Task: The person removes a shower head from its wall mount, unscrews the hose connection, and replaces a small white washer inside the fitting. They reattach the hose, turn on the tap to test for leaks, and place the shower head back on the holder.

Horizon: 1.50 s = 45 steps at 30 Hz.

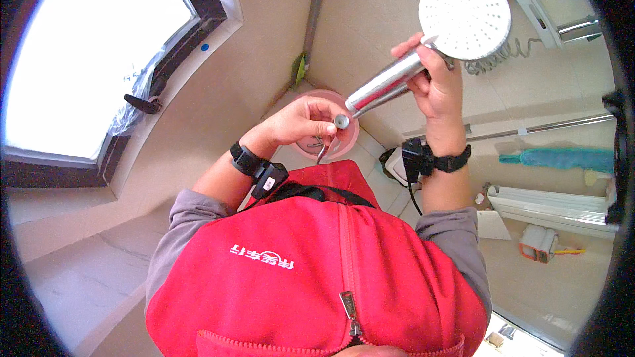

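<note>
At the upper right of the frame, the right hand (435,86) held the shiny silver shower head with round white face (465,16) near its neck. It seemed light, stiff, perhaps slippery; its smooth handle (385,84) suited gripping. At centre, the left hand (301,119) pinched a round grey metal-looking hose end (341,121).

White Lettering (289,264) on a Red Vest (297,304)

The clearest writing is a short row of white characters in a Chinese script, printed on the vest's front, left of the zip, in the lower middle of the frame. It appears upside down and slopes slightly down toward the right. A thin white curved line runs along the middle of the row, seemingly part of an emblem.

Near the centre of the frame, the black device (268,178) strapped to the left wrist (246,157) bears a small white label (268,184). Its dark marks are too small to make out.
</note>
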Available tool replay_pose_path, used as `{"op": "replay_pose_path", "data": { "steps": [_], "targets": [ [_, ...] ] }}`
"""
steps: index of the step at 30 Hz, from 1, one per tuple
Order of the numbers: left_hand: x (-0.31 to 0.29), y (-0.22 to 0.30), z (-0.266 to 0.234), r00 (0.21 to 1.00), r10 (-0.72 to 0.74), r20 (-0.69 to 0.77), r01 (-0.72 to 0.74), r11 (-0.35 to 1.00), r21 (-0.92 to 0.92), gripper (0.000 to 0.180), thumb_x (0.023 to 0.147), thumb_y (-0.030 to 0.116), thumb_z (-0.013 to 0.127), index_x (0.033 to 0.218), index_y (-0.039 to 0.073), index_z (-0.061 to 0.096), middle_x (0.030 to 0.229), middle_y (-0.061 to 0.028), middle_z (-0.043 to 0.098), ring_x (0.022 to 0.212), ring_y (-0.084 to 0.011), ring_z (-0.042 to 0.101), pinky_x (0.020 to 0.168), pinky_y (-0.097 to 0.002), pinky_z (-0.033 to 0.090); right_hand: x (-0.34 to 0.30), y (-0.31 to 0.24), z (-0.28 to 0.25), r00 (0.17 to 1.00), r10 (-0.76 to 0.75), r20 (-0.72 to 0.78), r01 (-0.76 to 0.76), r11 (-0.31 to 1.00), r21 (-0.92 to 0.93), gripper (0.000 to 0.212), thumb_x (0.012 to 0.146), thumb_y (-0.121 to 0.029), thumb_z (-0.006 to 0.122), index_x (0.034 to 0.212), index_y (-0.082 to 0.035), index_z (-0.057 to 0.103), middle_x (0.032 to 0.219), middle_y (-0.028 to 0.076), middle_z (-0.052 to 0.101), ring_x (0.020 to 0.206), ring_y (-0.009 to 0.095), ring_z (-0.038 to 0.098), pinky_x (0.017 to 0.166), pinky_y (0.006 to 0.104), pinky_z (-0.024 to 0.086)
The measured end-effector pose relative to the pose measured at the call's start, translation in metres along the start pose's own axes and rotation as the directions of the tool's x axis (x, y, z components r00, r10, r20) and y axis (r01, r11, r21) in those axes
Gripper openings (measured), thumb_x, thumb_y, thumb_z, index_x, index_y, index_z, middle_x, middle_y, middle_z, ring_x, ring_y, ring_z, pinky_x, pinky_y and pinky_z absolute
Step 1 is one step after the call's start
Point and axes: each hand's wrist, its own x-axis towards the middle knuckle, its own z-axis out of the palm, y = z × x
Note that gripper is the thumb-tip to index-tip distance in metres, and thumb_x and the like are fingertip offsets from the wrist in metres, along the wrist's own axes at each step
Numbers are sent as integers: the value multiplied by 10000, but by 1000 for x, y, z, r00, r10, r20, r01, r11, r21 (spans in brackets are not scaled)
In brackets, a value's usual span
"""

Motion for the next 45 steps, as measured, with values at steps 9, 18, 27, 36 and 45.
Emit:
{"op": "replay_pose_path", "data": {
  "steps": [9,18,27,36,45],
  "targets": [
    [11,31,1,986,165,-7,-160,966,205,267,871,148,647,1099,23,587,928,-11,637,773,-62,571,609,-219,477,-5,-26,14,996,-63,66,71,990,-126,238,810,-161,603,1012,-49,547,864,168,658,464,11,410,391,129,335],
    [5,27,7,981,178,-83,-151,953,263,264,867,151,655,1070,4,570,850,-11,647,754,-65,580,654,-226,482,-15,-23,27,992,-94,87,111,967,-229,238,818,-127,602,1029,-44,531,874,175,651,499,23,438,396,129,341],
    [2,36,11,992,87,-94,-47,930,364,225,842,157,683,981,-15,643,806,-30,655,739,-84,588,684,-244,486,-18,-17,23,991,-89,97,112,960,-258,243,831,-115,603,1047,-38,521,891,171,649,553,41,493,407,134,362],
    [9,38,10,933,219,-286,-47,861,506,238,769,146,756,902,-9,634,742,-26,637,681,-81,570,617,-242,460,-12,1,26,982,-184,-33,178,975,-134,410,802,-281,730,1074,-41,540,866,169,665,446,45,447,390,159,352],
    [15,42,15,903,221,-368,5,853,522,238,746,92,767,855,42,562,797,6,605,712,-58,569,600,-226,476,-7,3,26,995,-80,-65,75,994,-76,299,817,-145,705,1058,-36,565,857,155,671,436,41,450,368,157,330]
  ]
}}
